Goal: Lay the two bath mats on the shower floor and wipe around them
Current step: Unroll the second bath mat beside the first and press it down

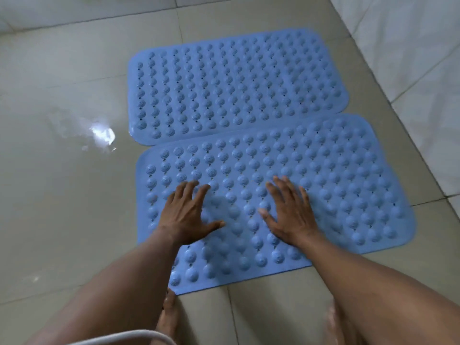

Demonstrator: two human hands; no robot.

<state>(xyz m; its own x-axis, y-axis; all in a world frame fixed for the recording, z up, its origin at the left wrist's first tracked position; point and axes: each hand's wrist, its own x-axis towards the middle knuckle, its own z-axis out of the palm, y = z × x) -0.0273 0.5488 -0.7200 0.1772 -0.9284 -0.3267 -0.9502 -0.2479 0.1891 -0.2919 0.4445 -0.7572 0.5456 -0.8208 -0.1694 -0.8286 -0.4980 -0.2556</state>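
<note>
Both hands press flat as the left hand (189,212) and right hand (291,215) lie palm down with fingers spread straight, gripping nothing. Under them the near mat (323,183) runs its long axis left to right across the person. The hands sit on its left half, the left hand closer to its short edge. Beyond it the far mat (236,83) lies parallel, long edges meeting. A wet sheen (102,135) marks the floor tiles (62,207) left of the near mat. No cloth shows, so wiping likely awaits.

left hand (189,215) flat, fingers spread, right hand (290,212) likewise
</note>
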